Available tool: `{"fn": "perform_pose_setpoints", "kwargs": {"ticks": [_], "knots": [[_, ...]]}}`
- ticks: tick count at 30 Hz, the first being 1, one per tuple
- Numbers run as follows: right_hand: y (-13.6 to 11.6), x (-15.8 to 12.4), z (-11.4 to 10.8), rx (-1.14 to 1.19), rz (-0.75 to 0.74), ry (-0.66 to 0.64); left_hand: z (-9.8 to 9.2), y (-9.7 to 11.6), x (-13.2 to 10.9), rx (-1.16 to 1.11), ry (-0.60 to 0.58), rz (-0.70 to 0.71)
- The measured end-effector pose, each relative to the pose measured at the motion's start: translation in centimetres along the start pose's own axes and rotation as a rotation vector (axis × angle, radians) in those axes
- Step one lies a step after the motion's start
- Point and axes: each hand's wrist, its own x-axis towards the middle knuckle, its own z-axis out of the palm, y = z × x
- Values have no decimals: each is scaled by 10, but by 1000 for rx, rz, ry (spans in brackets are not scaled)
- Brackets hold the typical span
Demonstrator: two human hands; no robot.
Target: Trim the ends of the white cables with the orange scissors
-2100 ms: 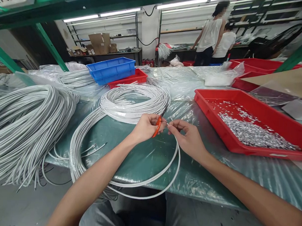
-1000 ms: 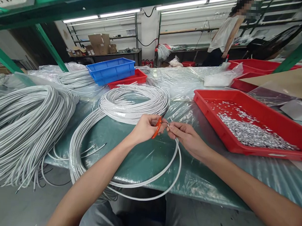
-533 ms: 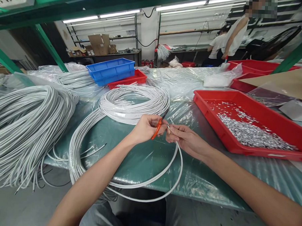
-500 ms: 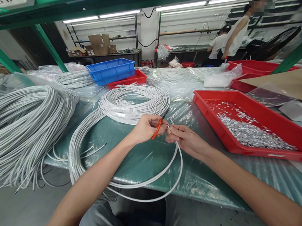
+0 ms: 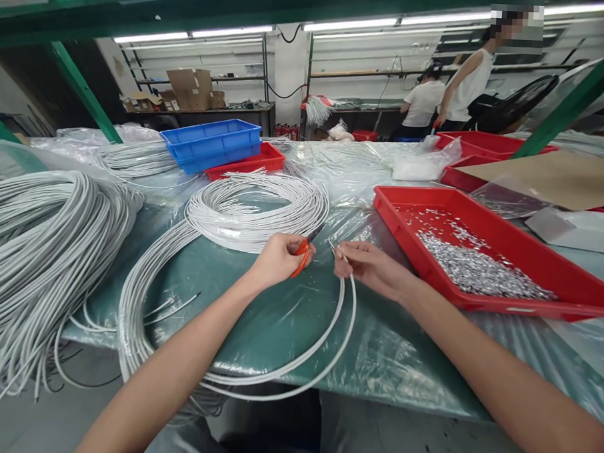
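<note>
From my end I have the left hand (image 5: 282, 259) curled closed around an orange-handled tool (image 5: 302, 258) — dark tip angled away, exact tool type I can't make out. The right hand (image 5: 368, 264), just beside it and apart from it, is pinched shut, thumb against fingers, on two white cables (image 5: 351, 315); their ends poke out by its fingertips toward the left hand, lengths hanging below and curving back left under the left forearm. Just past the left hand I see a coil of white cable (image 5: 256, 234) lying flat on the green table (image 5: 288, 319), which has clear plastic over it. Well out to the left hand's left, a big heap of grey-white cables (image 5: 55, 256) droops over the edge. Right of the right hand, near the forearm: a red tray (image 5: 489, 303), small silvery pieces (image 5: 480, 268) piled in it. Beyond both hands, off left, a blue bin (image 5: 213, 146) sits tilted on a smaller red bin (image 5: 271, 160) — and two people in white tops (image 5: 471, 80) are at the far right.
</note>
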Motion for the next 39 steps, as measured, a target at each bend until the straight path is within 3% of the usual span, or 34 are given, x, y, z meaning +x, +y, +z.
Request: {"fn": "perform_pose_setpoints", "kwargs": {"ticks": [4, 9, 14, 19, 29, 39], "knots": [[-6, 3, -17, -164, 0, 155, -8, -12, 3, 191, 41, -22], [-1, 7, -24, -568, 14, 247, -9, -20, 5, 273, 19, -54], [6, 8, -35, -887, 3, 280, -9, -18, 6, 297, 35, -51], [7, 4, -42, -1215, 113, 286, -8, -15, 4, 322, 40, -36], [6, 2, -32, -1305, 136, 383, -7, -11, 2, 351, 38, -22], [4, 0, -28, -1368, 133, 286, -6, -9, 2, 405, 39, -10]]}}
